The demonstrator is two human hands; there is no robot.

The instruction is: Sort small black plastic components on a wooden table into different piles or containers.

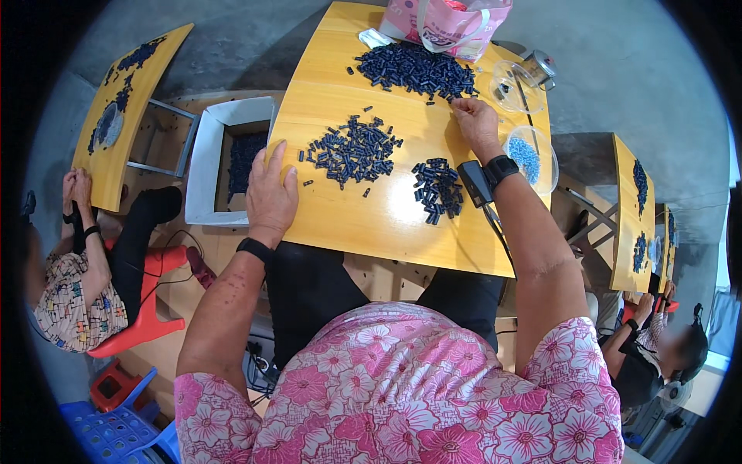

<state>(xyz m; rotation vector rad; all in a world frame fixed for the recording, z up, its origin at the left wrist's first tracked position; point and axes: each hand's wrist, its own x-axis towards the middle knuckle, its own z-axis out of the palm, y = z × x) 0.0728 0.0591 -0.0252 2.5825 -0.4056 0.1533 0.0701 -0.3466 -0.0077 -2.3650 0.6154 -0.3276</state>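
Note:
My left hand (270, 189) rests at the left edge of the yellow table (309, 224), its fingers spread and nothing in them. A pile of small dark cylindrical pieces (355, 151) lies just to its right. My right hand (475, 124) is at the right end of a larger far pile of the same dark pieces (417, 69), fingers pinched together. Whatever they hold is too small or hidden to tell. Below that hand sits a third, smaller group of dark pieces (437, 189). A black box-shaped device (474, 182) with a cable lies by my right wrist.
Right of my right hand stand a clear tub of small blue parts (524, 158), another clear tub (514, 87) and a metal mug (539, 68). A pink bag (452, 27) is at the far edge. Left of the table is a white box (209, 166). Other people sit on both sides.

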